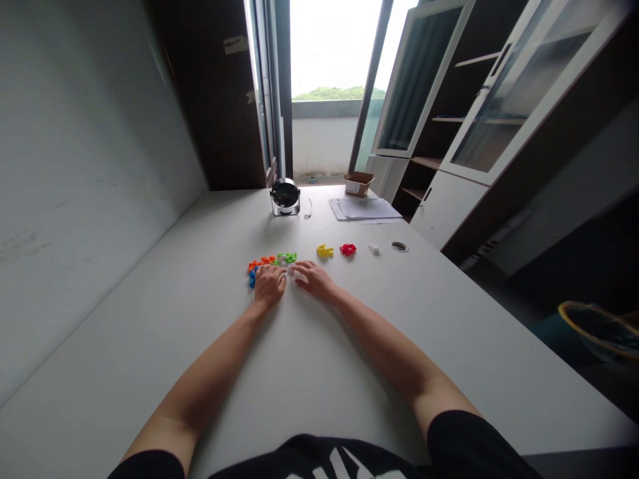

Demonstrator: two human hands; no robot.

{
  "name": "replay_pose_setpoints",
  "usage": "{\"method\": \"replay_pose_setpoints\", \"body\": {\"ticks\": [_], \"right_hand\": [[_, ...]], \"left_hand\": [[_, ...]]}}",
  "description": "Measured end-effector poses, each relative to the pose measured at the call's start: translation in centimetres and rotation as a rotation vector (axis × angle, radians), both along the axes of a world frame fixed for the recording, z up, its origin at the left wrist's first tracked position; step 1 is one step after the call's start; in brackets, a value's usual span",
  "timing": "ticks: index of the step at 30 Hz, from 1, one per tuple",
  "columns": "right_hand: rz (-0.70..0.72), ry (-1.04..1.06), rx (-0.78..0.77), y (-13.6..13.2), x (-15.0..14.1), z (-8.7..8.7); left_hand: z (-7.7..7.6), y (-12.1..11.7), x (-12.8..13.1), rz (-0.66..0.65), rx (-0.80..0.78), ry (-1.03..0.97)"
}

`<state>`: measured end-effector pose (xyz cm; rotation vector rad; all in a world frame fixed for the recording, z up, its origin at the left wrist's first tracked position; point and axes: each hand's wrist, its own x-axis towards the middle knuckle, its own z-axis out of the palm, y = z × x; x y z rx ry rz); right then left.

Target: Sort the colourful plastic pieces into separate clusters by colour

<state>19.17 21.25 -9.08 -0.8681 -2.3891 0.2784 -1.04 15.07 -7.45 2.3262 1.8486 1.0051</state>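
A low pile of small plastic pieces lies on the white table in front of me, with orange pieces [264,260], green pieces [286,257] and blue pieces [252,277] in it. My left hand [270,285] rests palm down over the pile's near side, fingers stretched forward and partly covering the blue pieces. Small white pieces [290,270] sit between my two hands, by the fingertips. My right hand [315,279] is open beside them, thumb apart from the fingers, fingertips at the white pieces. Whether either hand touches them is too small to tell.
Right of the pile lie yellow pieces [324,251], red pieces [348,249] and a small white cluster [373,249], near a round table hole [399,247]. Farther back stand a black round lamp-like device [285,195], papers [367,208] and a cardboard box [358,183]. A wall borders the left.
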Motion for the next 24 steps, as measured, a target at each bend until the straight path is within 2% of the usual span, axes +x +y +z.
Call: {"method": "replay_pose_setpoints", "body": {"ticks": [5, 10, 17, 24], "right_hand": [[-0.022, -0.020, -0.045, 0.3, 0.1, -0.2], [-0.029, -0.016, -0.052, 0.3, 0.1, -0.3], [-0.016, 0.019, -0.055, 0.5, 0.2, -0.4], [-0.007, 0.046, -0.069, 0.6, 0.4, -0.5]], "left_hand": [[0.1, 0.1, -0.3, 0.144, -0.037, 0.030], [-0.6, 0.6, -1.1, 0.249, -0.038, 0.063], [-1.6, 1.4, -1.5, 0.153, -0.014, -0.004], [-1.8, 1.5, -1.8, 0.164, -0.037, -0.022]]}}
